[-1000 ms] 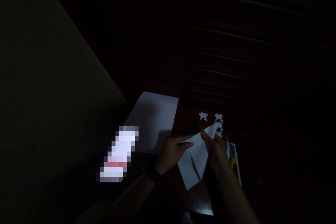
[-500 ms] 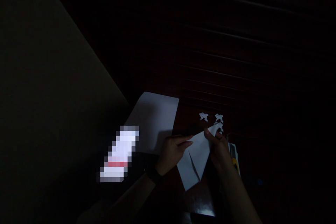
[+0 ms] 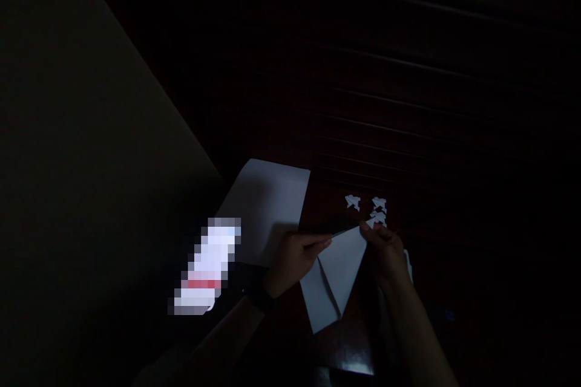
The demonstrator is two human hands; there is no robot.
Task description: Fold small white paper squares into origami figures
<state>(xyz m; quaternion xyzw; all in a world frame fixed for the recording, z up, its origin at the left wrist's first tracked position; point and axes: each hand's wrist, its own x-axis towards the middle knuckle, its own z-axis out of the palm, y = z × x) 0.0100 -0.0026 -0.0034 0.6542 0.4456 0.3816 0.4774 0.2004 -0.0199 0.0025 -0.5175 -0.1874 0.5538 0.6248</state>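
A partly folded sheet of white paper [image 3: 341,266] is held between both hands above the dark table. My left hand [image 3: 297,257], with a dark band at the wrist, pinches its upper left edge between thumb and fingers. At the pointed upper right corner, my right hand [image 3: 385,248] grips the paper, its thumb on top. A folded flap lies across the sheet, and its loose edge stands slightly away from the layer beneath. Just beyond the right fingertips are several small folded paper figures [image 3: 353,202], partly covered by the hand and paper.
Flat white paper [image 3: 272,199] lies to the left. Beside it glows a bright, pixelated screen-like shape [image 3: 206,269]. A pale wall [image 3: 91,163] rises at left, and dark wooden slats [image 3: 363,91] run behind. Light-coloured items [image 3: 408,266] sit partly hidden behind the right wrist.
My right hand has shifted slightly right with the paper's tip, covering the yellow object beside it. The sheet's lower end has swung a little left, with my left hand moving slightly left.
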